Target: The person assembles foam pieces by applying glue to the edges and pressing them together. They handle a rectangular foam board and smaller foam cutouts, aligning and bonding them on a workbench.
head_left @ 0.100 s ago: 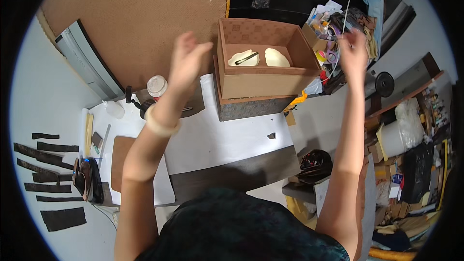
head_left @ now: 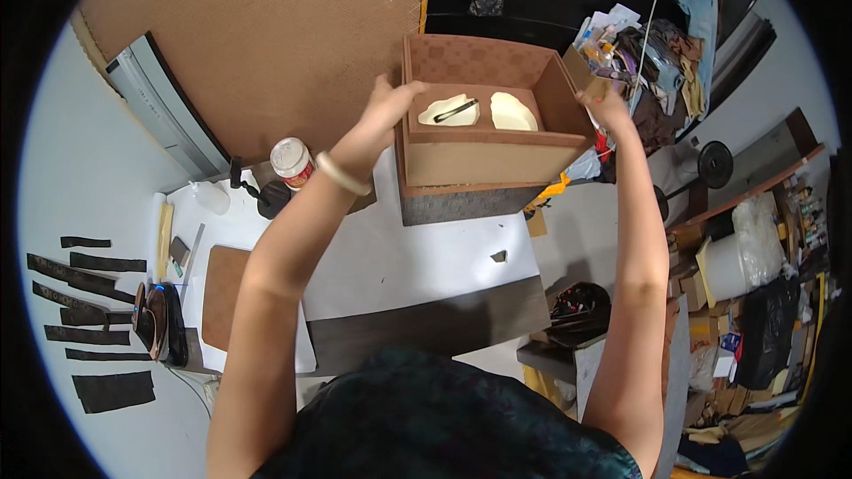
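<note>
While the box (head_left: 493, 163) is lying 9-to-3 o'clock, the left hand (head_left: 389, 110) and right hand (head_left: 611, 112), partly curled, are touching its ends, hold unclear.

We see a tan-fronted brown box (head_left: 484, 162), square-patterned inside. We see 2 cream pieces (head_left: 513, 113) and 1 cream bracelet (head_left: 343, 176).

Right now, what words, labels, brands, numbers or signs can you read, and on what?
None I can quote.
Jar: print on its red and white label, too small to read.
Grey metal bar at upper left: faint marks, too small to read.
Blue pack at far right: too small to tell whether it bears print.
Box: no lettering seen on its near side.
</note>
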`<action>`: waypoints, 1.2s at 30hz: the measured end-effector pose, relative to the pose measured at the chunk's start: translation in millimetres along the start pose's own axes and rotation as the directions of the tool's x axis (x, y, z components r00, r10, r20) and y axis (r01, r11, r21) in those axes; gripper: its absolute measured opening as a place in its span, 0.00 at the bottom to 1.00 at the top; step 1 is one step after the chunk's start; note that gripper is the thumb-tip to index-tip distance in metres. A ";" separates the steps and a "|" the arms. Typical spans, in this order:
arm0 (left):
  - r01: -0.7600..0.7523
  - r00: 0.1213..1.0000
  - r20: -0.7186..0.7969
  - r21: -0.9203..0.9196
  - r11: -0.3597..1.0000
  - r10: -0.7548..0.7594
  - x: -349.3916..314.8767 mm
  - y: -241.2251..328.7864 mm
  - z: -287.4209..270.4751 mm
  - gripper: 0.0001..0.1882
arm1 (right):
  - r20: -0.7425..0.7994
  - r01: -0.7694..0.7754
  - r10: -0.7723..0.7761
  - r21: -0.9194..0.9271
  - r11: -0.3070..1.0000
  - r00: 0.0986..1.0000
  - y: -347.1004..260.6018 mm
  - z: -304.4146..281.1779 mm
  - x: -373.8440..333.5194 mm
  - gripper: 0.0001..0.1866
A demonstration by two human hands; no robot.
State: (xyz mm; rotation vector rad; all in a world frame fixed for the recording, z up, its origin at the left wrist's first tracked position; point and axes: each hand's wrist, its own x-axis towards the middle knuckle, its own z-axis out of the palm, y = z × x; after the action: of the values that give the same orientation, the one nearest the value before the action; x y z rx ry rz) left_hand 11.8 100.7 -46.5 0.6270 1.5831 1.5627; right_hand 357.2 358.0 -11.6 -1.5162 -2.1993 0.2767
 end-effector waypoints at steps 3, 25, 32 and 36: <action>0.095 0.995 0.038 -0.030 0.995 -0.094 63.6 -12.1 21.8 0.43 | 0.232 -0.144 0.138 0.010 0.989 0.963 26.9 38.5 33.0 0.35; -0.079 0.995 -0.059 0.046 0.996 0.081 -332.4 -83.3 -233.4 0.44 | 0.143 -0.068 0.014 0.380 0.922 0.990 -143.8 -3.2 -423.0 0.10; -0.024 0.998 -0.056 0.034 0.999 0.026 -333.7 -213.8 -338.0 0.51 | 0.353 -0.073 -0.038 0.295 0.953 0.935 -154.7 157.4 -485.8 0.16; 0.050 0.996 -0.075 -0.050 0.998 -0.053 -296.3 -281.0 -349.0 0.52 | 0.391 -0.094 0.009 0.198 0.976 0.920 -141.9 222.9 -477.0 0.16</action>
State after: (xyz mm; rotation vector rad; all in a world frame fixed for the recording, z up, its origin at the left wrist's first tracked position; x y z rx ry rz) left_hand -55.8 -371.4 -293.7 0.5020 1.6002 1.5983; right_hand 273.9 -115.6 -268.6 -1.4993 -2.3288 0.8714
